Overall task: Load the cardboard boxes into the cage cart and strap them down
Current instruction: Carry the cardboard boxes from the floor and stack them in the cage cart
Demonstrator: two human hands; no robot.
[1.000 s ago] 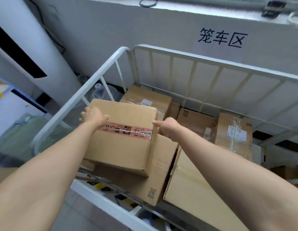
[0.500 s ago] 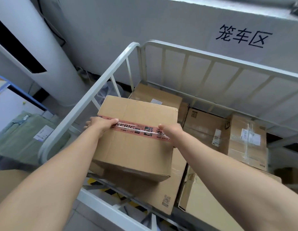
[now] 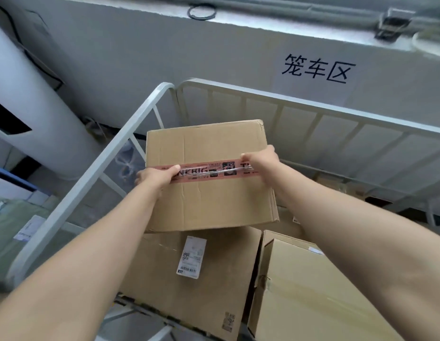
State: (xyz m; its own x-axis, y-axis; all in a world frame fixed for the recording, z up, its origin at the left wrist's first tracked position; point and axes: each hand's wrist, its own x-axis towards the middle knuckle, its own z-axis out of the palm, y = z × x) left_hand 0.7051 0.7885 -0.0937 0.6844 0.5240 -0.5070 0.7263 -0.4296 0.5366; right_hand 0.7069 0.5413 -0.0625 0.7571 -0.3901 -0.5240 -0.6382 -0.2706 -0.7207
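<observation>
— Where is your box?

— Your box [image 3: 206, 143] is in the centre of the frame, within the white rails of the cart [image 3: 312, 104], over a labelled box [image 3: 152, 267] at lower centre. I cannot tell whether the two touch.

— And your hands?

— Your left hand [image 3: 156, 175] grips its left edge, thumb laid on the pink tape [image 3: 206, 171]. Your right hand [image 3: 260, 159] clasps the right edge at that same tape.

— What else is loaded?

— A plain box [image 3: 312, 291] at lower right, just beside the labelled one.
</observation>
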